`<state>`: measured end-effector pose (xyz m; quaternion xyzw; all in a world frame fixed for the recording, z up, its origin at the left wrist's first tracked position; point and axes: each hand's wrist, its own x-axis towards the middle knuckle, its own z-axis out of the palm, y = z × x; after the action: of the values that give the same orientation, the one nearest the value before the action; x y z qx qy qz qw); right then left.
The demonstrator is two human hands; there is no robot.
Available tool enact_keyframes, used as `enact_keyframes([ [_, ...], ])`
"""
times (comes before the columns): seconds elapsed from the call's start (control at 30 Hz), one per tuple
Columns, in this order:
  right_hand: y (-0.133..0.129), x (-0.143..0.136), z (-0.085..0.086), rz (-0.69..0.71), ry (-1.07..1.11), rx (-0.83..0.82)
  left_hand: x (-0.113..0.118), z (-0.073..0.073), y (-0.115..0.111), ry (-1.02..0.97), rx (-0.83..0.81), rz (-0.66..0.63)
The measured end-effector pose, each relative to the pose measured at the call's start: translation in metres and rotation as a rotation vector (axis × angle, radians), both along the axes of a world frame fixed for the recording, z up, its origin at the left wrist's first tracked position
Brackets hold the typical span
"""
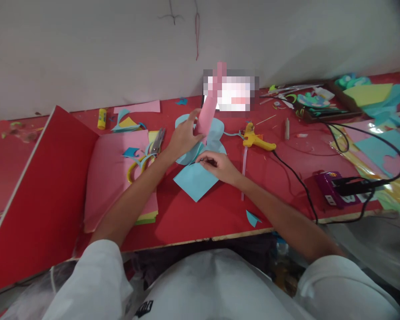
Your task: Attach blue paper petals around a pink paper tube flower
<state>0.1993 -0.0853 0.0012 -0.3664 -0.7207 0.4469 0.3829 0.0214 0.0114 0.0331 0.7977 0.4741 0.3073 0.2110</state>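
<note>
My left hand (186, 137) is closed round the lower end of a pink paper piece (209, 111), long and narrow, which stands tilted up in front of the lit screen. Beneath it lies a light blue paper cut-out (216, 131) with rounded lobes, partly covered by my hands. My right hand (217, 165) has its fingertips pinched together at the near edge of that cut-out; what they grip, if anything, is hidden. Just below, a light blue square of paper (196, 184) lies on the table with one corner towards me.
Yellow-handled scissors (133, 171) rest on stacked coloured paper (120, 178) at left, beside a raised red board (43, 191). A yellow glue gun (257, 140) with its cable lies right. Further off are a glue stick (102, 119), blurred screen (233, 95), tray (345, 104) and purple box (331, 191).
</note>
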Motion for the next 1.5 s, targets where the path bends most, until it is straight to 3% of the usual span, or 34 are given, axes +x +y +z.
enact_keyframes([
  [0.17, 0.0, 0.003, 0.001, -0.021, -0.023, 0.005, -0.006, 0.005, -0.001, -0.013, 0.034, 0.085],
  [0.27, 0.0, 0.003, 0.001, -0.03, -0.019, 0.013, -0.007, 0.003, 0.002, -0.065, 0.082, 0.073],
  [0.37, -0.002, 0.001, 0.003, 0.001, -0.022, 0.033, -0.003, -0.01, 0.008, -0.12, 0.084, 0.006],
  [0.53, -0.011, -0.003, 0.008, 0.164, -0.049, 0.028, 0.001, -0.028, 0.012, -0.231, -0.034, -0.184],
  [0.67, -0.016, -0.004, 0.01, 0.228, -0.066, 0.039, -0.001, -0.02, 0.004, -0.16, -0.001, -0.15],
  [0.87, -0.015, -0.002, 0.011, 0.215, -0.061, 0.037, 0.001, -0.006, -0.005, 0.034, 0.073, -0.154],
  [1.17, -0.014, -0.003, 0.01, 0.215, -0.077, 0.045, 0.003, -0.008, -0.004, 0.156, 0.139, -0.041],
  [1.5, -0.015, -0.002, 0.012, 0.212, -0.067, 0.049, 0.002, -0.01, -0.003, 0.136, 0.127, 0.012],
])
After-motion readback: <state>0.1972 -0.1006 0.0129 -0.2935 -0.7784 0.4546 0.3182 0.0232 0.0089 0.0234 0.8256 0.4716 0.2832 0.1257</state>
